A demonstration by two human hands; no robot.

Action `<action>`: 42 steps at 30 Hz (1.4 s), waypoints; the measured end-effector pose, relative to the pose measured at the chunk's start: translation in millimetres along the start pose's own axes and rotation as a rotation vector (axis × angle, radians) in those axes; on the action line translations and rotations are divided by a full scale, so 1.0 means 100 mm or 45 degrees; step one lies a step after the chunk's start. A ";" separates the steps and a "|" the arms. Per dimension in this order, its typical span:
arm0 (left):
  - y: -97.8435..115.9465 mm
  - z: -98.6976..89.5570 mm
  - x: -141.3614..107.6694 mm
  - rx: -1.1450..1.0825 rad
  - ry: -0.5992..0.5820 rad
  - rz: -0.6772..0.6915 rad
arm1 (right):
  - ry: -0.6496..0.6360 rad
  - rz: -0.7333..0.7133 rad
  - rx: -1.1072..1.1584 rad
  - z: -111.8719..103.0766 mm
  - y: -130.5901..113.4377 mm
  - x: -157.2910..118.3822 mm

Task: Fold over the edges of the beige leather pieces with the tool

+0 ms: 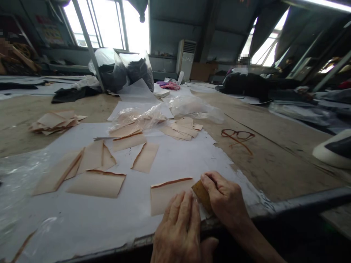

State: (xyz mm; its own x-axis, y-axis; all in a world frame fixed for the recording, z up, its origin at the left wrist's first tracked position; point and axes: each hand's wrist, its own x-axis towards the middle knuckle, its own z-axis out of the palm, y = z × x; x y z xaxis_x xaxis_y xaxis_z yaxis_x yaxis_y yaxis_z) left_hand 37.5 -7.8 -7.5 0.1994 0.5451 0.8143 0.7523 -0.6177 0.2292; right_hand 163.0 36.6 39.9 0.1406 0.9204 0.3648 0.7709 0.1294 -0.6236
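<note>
A dim workshop is lit by a bright window (106,23), below which bulging plastic bags (138,69) are set down. The brown tabletop (276,164) is partly covered by a white paper sheet (181,157), on which several beige panels (100,184) with brown-edged strips are scattered. At the near edge, one beige rectangle (164,199) with a dark-brown top edge is lain upon by the left hand (178,226), its fingers extended and held close together. A mustard-brown flat piece (201,193) is pinched between thumb and fingers of the right hand (226,197), just beside the rectangle. Brown-framed eyeglasses (236,134) are left farther right.
</note>
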 end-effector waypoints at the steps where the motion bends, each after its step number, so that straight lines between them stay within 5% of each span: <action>1: 0.00 0.02 0.02 0.011 -0.059 0.023 | 0.005 -0.033 -0.046 0.00 0.00 0.02; 4: -0.03 0.06 0.08 0.090 -0.144 0.108 | -0.011 -0.114 -0.160 0.04 0.01 0.10; 9: -0.07 0.18 0.08 0.170 0.129 0.129 | -0.138 -0.215 -0.364 0.21 0.04 0.22; 13: -0.07 0.22 0.07 0.173 0.144 0.134 | -0.155 -0.312 -0.524 0.33 0.07 0.26; 26: 0.04 0.26 -0.04 -0.031 0.159 -0.113 | -0.114 -0.099 -0.850 0.50 -0.11 0.39; 30: 0.01 0.16 -0.02 0.029 0.016 -0.029 | -0.092 -0.092 -0.844 0.58 -0.11 0.46; 37: -0.01 -0.01 0.05 0.078 -0.279 0.010 | 0.038 0.204 -0.601 0.29 -0.11 0.61; 42: -0.01 0.04 0.01 0.054 -0.198 0.011 | -0.130 -0.210 -0.512 0.16 -0.07 0.27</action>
State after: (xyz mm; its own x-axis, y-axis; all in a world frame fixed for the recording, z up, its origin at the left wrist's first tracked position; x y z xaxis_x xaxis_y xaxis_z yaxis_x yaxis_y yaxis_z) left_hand 39.6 -4.5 -9.5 0.2984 0.6230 0.7230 0.7753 -0.6000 0.1970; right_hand 151.8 66.9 42.7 -0.0512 0.9337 0.3543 0.9610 0.1426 -0.2371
